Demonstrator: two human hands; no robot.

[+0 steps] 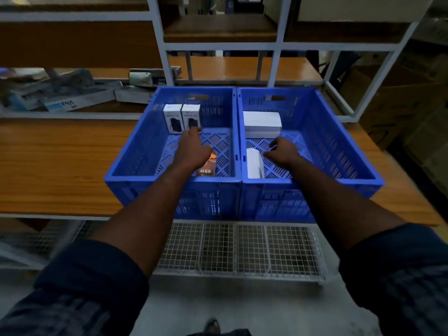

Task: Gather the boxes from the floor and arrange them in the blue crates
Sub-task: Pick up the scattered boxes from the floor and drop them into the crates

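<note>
Centrally, a table [60, 166] carries two touching blue crates. The left crate [135, 146] holds upright boxes [172, 117] and a flat 65W box [208, 169]; the right crate [339, 141], white boxes [261, 121]. The left hand [194, 151] lays straight fingers on an upright box; whether the right hand [283, 151] grips anything is unclear.

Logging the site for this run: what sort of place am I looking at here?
Probably a stockroom or packing area. Blue crates holding small retail boxes sit on a wooden bench, white metal racking stands behind it, and more product boxes lie piled on the left.
</note>
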